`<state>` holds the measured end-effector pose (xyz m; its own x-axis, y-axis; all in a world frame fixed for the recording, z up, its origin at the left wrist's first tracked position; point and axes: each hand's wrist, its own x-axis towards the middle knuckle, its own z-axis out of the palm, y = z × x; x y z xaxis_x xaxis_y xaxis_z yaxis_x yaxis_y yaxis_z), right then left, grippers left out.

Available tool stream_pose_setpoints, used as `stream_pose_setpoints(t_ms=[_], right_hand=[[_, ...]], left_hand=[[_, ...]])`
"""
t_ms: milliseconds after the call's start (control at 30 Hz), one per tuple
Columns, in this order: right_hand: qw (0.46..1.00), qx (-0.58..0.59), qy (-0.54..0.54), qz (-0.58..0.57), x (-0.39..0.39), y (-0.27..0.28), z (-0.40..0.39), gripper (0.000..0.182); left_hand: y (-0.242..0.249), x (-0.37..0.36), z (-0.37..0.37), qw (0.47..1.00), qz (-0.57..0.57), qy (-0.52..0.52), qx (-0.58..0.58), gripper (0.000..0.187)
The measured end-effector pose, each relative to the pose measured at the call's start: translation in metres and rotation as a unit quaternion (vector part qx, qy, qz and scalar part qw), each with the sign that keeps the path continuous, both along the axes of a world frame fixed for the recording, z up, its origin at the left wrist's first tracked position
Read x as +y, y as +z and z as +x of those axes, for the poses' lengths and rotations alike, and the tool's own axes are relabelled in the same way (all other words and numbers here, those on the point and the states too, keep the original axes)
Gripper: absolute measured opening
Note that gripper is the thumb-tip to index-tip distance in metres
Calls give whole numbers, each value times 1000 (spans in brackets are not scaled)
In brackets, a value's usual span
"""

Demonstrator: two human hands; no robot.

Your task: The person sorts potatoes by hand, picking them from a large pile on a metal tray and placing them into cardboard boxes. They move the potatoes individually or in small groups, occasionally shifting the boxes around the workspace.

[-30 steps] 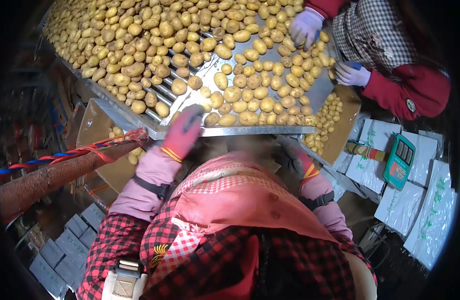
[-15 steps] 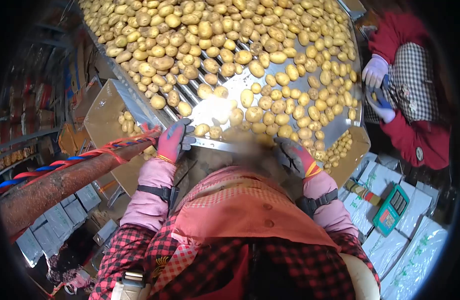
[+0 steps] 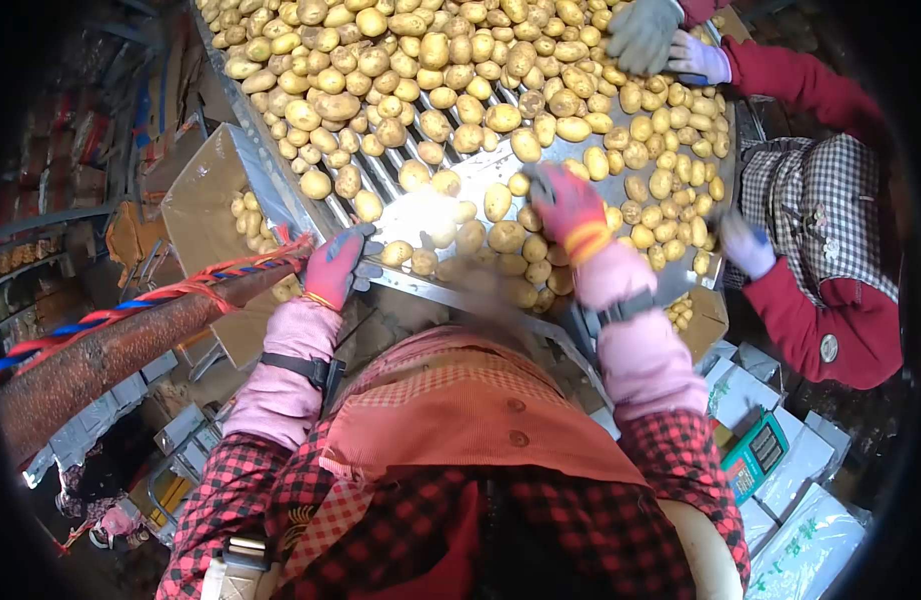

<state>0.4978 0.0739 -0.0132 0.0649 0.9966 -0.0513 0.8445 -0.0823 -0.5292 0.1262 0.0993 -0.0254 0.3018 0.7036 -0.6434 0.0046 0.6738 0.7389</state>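
Observation:
My left hand (image 3: 339, 265), in a pink and grey glove, rests at the front left corner of the metal sorting table (image 3: 421, 287). Its fingers lie apart over the rim, holding nothing. Over the potatoes (image 3: 506, 236) on the smooth metal sheet reaches my right hand (image 3: 569, 208), gloved alike. Its grey fingers are bent loosely and somewhat blurred, near or against potatoes; I see none gripped. More potatoes are heaped across the slatted part (image 3: 381, 165) behind. Bright glare whitens the sheet between my hands.
At the right, a co-worker in dark red sleeves (image 3: 801, 90) has gloved hands over the table. A cardboard box (image 3: 196, 205) with potatoes stands at left, another box (image 3: 709, 325) at right. A rusty pole (image 3: 131, 350) wrapped in cords crosses the left. Wrapped cartons (image 3: 806, 545) and a green device (image 3: 756, 455) lie lower right.
My right hand has moved from the table's front edge forward and left over the potatoes. My left hand stays at the corner. The co-worker's hands have parted and now reach over the table.

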Motion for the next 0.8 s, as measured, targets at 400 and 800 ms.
stream_pose_setpoints(t_ms=[400, 800], right_hand=[[992, 74, 2, 99, 65, 45, 60, 30], [961, -159, -5, -225, 36, -11, -12, 45]], left_hand=[[-9, -2, 1, 998, 32, 45, -4, 33], [-2, 0, 3, 999, 14, 25, 23, 31]])
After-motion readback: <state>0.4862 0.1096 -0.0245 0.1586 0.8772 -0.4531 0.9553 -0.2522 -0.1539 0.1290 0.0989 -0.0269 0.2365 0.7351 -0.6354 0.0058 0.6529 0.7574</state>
